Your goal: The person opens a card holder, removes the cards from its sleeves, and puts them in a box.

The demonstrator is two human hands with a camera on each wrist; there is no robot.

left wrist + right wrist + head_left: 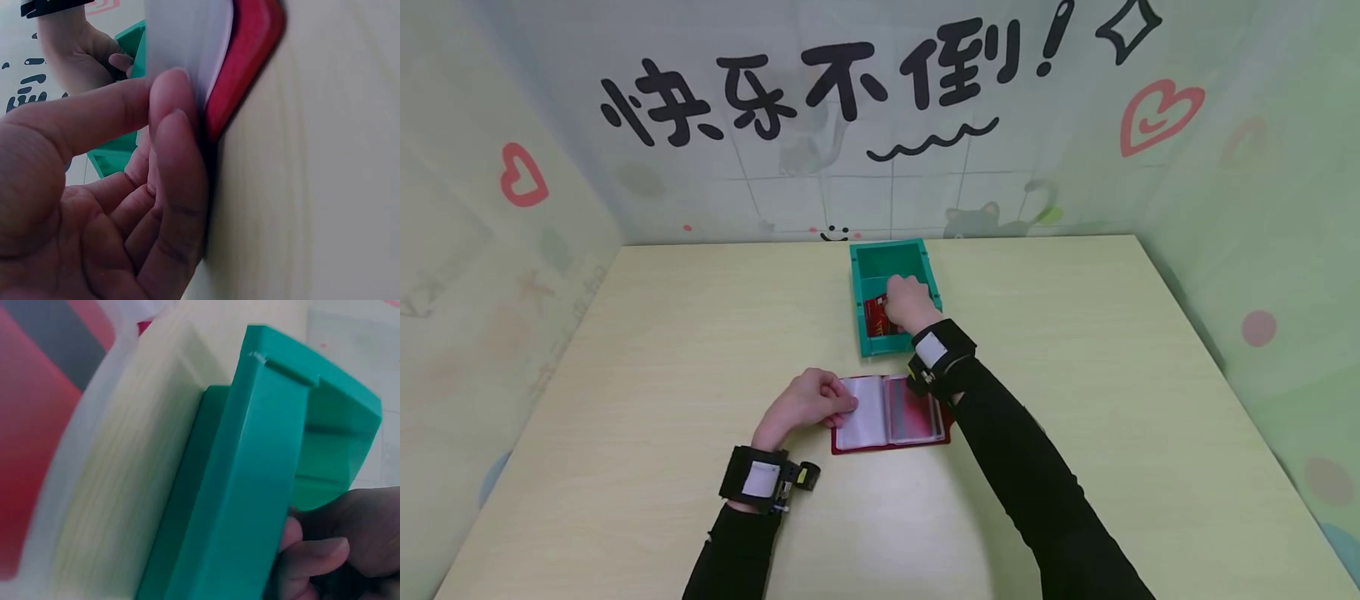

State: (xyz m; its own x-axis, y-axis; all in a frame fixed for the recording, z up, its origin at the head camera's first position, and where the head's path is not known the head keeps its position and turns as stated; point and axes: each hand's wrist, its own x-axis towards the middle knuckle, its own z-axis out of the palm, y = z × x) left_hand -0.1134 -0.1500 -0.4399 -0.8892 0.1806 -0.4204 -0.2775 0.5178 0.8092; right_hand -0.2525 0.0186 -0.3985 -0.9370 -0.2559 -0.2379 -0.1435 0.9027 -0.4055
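Hanging in the tray [887,263], the right hand [913,304], grip unclear, is seemingly picking a red card [874,318], next needing a firm pinch, while the left hand [808,402] is pinching an album page [865,415]

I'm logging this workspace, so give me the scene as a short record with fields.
Left hand: pinches the left page near its outer edge
Right hand: reaching into the green bin; grip hidden
Booklet: red-covered, open on the table
Green bin: beyond the booklet
Red item: in the bin, partly covered by the right hand
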